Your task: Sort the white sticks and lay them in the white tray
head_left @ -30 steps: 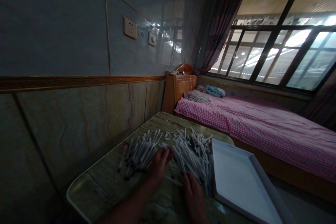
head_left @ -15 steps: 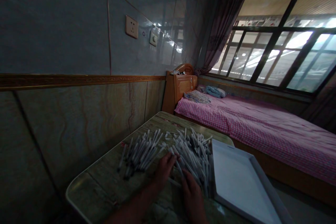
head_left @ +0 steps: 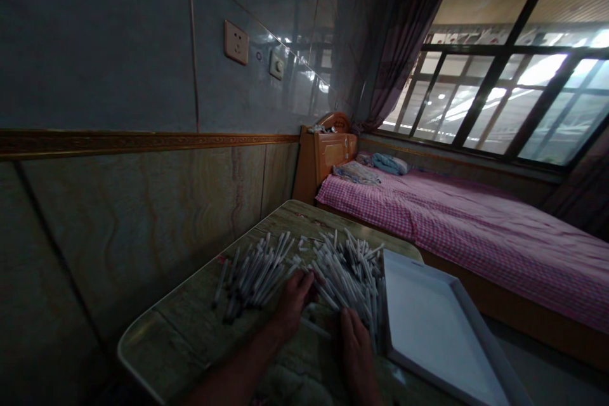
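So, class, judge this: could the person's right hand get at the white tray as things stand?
Probably yes. The right hand rests at the near edge of the pen pile, and the white tray lies just to its right, with at most a few pens between.

Table [head_left: 190, 336]: the left heap of sticks [head_left: 252, 273] lies on its middle, the right heap of sticks [head_left: 352, 273] on its far right part. The tray [head_left: 428, 330] lies on the table's right side, touching the right heap and jutting past the table's edge. The left hand [head_left: 295, 298] rests on the table between the heaps. The right hand [head_left: 354, 346] lies at the table's near side, against the right heap. The bed [head_left: 476, 235] stands beyond the table's far right, and the wall [head_left: 118, 203] runs along the table's left.
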Motion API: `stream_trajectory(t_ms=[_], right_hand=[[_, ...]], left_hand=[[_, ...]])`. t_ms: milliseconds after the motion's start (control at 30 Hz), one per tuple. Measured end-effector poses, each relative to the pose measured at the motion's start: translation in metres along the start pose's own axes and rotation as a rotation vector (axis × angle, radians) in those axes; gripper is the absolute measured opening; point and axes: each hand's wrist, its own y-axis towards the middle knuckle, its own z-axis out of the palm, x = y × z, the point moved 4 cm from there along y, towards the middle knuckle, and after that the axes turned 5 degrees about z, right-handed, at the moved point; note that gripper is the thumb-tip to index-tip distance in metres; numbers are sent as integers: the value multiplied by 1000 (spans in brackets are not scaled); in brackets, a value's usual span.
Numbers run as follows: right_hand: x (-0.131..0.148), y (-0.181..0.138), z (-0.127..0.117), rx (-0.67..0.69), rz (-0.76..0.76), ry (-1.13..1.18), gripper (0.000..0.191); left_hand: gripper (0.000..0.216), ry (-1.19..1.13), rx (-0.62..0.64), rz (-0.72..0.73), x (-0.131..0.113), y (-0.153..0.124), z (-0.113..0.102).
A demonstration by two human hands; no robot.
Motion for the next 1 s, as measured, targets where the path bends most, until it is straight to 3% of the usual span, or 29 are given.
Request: stream_trajectory(t_ms=[200,500,633,867,1000], right_hand=[[14,0,2,87,-12,21,38],[23,-2,-1,73,19,-57,38],[19,1,-1,58,5,-94,48],[20,0,-2,69,-20,-24,39],[21,2,-4,31,-14,-36,45]], left_hand=[[48,27,134,-75,5,-4,8],[54,93,42,-46,5,-1,6],[53,76,47,-43,6,-2,6],[53,73,46,-47,8,-2,6],[53,63,44,-58,5,-3,7]])
